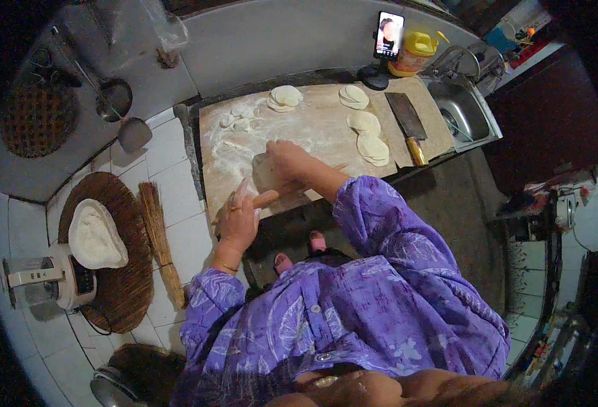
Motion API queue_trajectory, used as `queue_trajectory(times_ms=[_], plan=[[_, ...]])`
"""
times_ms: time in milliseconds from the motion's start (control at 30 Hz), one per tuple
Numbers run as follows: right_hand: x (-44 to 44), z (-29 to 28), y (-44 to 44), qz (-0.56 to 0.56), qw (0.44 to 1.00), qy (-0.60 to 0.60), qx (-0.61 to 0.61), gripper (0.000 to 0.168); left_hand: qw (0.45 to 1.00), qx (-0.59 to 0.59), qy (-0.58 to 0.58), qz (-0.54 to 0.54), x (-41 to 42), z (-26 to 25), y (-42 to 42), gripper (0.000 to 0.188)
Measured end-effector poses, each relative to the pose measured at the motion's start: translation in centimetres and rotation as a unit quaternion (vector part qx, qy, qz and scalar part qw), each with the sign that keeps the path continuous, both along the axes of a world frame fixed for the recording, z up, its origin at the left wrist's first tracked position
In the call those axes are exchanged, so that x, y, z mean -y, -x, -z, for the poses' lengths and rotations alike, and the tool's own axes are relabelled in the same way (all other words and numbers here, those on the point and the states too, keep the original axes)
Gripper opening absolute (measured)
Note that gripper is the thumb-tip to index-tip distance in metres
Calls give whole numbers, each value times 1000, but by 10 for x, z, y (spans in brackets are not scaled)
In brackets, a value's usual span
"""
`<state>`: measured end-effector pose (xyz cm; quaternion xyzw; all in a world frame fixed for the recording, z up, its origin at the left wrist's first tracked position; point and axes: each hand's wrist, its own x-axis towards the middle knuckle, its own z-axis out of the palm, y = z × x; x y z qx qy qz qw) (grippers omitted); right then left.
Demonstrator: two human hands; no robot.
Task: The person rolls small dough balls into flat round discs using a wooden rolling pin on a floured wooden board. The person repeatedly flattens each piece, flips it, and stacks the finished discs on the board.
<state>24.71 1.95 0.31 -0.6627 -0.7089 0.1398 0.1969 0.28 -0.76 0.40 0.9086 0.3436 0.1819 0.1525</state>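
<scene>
My left hand [239,216] rests on the left end of a wooden rolling pin [266,199] at the near edge of a floured wooden board [319,122]. My right hand [290,162] is bent over the board beside the pin, fingers curled at a pale flat dough round [264,172], partly hidden by that hand; its grip cannot be made out. Small floured dough pieces [240,121] lie at the back left. Rolled dough wrappers are stacked at the back [285,97], the back right [354,97] and the right [371,147].
A cleaver [406,116] lies right of the wrappers, near a metal sink [461,114]. Behind it stand a phone on a stand [374,77] and a yellow-lidded tub [413,56]. A straw brush [160,239] and a flour bag [97,236] on a round woven mat [126,300] are at left.
</scene>
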Motion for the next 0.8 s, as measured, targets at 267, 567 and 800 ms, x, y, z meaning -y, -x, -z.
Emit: queue_trajectory(times_ms=[267,567,800], plan=[[4,-17,-9,-27,990,76,-114,26,1000,-18,-16,-18,0,16,7,43],[82,-38,-171,221,943,82,-233,26,998,-47,-7,-46,2,18,8,48],[115,-29,-229,250,965,64,-55,26,996,-73,-18,-47,0,18,5,44]])
